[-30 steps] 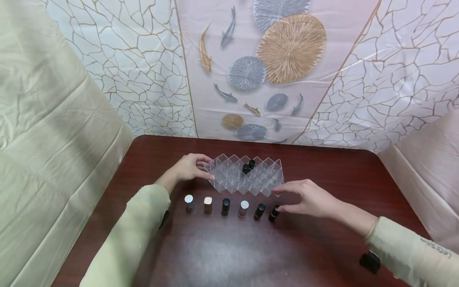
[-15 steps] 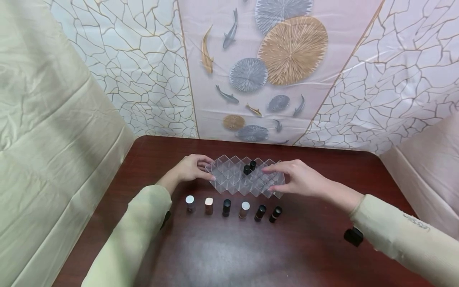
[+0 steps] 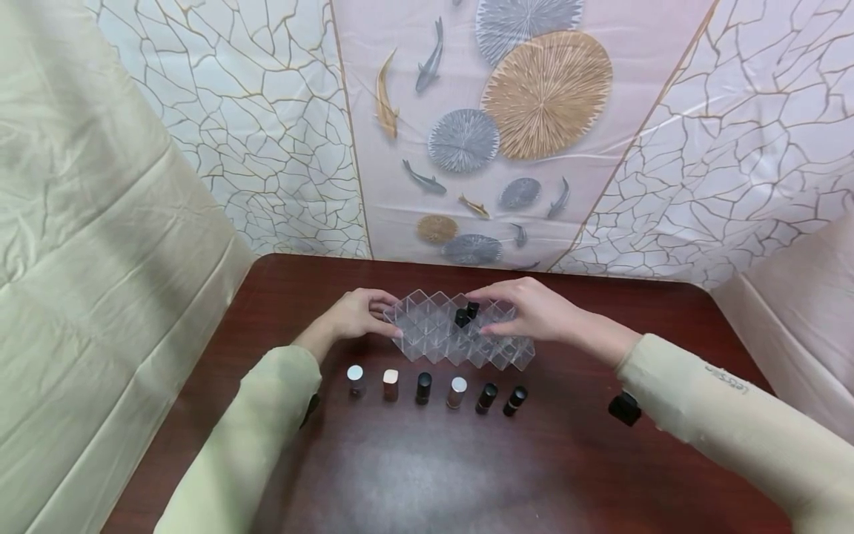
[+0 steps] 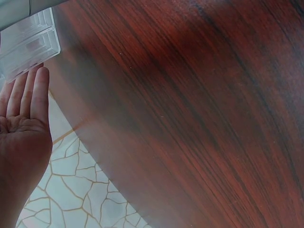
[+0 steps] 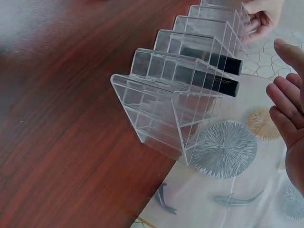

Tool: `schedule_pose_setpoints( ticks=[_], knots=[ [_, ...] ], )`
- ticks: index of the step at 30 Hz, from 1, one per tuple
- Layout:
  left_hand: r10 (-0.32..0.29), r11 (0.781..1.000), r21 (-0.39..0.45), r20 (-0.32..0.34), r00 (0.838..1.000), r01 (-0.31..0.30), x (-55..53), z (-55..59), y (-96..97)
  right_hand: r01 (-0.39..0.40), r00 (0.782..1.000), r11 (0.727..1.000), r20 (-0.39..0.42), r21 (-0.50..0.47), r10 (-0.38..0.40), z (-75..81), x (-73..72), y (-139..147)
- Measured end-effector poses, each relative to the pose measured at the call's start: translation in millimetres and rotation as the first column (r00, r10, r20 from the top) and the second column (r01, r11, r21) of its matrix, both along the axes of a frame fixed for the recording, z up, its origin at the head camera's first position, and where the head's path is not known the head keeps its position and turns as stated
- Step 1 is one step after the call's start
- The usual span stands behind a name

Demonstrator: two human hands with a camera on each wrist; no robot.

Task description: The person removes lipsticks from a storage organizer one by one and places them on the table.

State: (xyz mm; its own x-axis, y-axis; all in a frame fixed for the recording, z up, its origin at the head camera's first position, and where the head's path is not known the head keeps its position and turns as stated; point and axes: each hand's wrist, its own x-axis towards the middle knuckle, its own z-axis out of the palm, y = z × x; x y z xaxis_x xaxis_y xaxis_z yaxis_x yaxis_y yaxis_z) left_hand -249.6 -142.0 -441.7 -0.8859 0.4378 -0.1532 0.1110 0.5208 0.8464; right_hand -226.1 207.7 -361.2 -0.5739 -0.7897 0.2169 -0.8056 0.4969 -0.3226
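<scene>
A clear acrylic lipstick organizer (image 3: pixel 427 334) with diamond-shaped compartments stands on the table. Two black lipsticks (image 5: pixel 223 85) stand in neighbouring compartments, their capped tops sticking out. At the organizer's left end, my left hand (image 3: pixel 353 313) holds it, thumb at the front and fingers behind. Its fingers (image 4: pixel 40 97) look nearly straight in the left wrist view. My right hand (image 3: pixel 534 308) hovers over the organizer's right half, thumb and fingers spread around the lipstick tops. In the right wrist view that hand's fingers (image 5: pixel 285 109) are apart from the lipsticks and hold nothing.
In front of the organizer a row of several lipsticks stands on the dark red table (image 3: pixel 414 475): one silver-topped (image 3: pixel 356 380), one pinkish-gold (image 3: pixel 390 386), another silver-topped (image 3: pixel 457 391), and black ones (image 3: pixel 515 400). Patterned cloth (image 3: pixel 467 185) hangs behind the table.
My right hand has moved left and away from me, from beside the rightmost black lipstick to above the organizer near the two lipsticks. My left hand has stayed on the organizer's left end.
</scene>
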Motion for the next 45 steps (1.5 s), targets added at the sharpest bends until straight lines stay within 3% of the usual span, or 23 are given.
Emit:
schedule_pose_setpoints(
  ticks=[18,28,45],
  knots=[
    [-0.005,1.0,0.006,0.004,1.0,0.005,-0.7,-1.0,-1.4,0.066,0.991,0.998,0.117,-0.002,-0.065,-18.1,-23.3,-21],
    [-0.01,1.0,0.006,0.002,1.0,0.01,-0.8,-1.1,-2.0,0.059,0.978,0.998,0.201,-0.021,-0.054,-33.3,-29.8,-26],
    [-0.002,1.0,0.002,0.008,1.0,0.002,-1.2,-0.7,-1.1,0.007,0.987,1.0,0.162,0.001,-0.007,-42.7,-35.0,-29]
  ],
)
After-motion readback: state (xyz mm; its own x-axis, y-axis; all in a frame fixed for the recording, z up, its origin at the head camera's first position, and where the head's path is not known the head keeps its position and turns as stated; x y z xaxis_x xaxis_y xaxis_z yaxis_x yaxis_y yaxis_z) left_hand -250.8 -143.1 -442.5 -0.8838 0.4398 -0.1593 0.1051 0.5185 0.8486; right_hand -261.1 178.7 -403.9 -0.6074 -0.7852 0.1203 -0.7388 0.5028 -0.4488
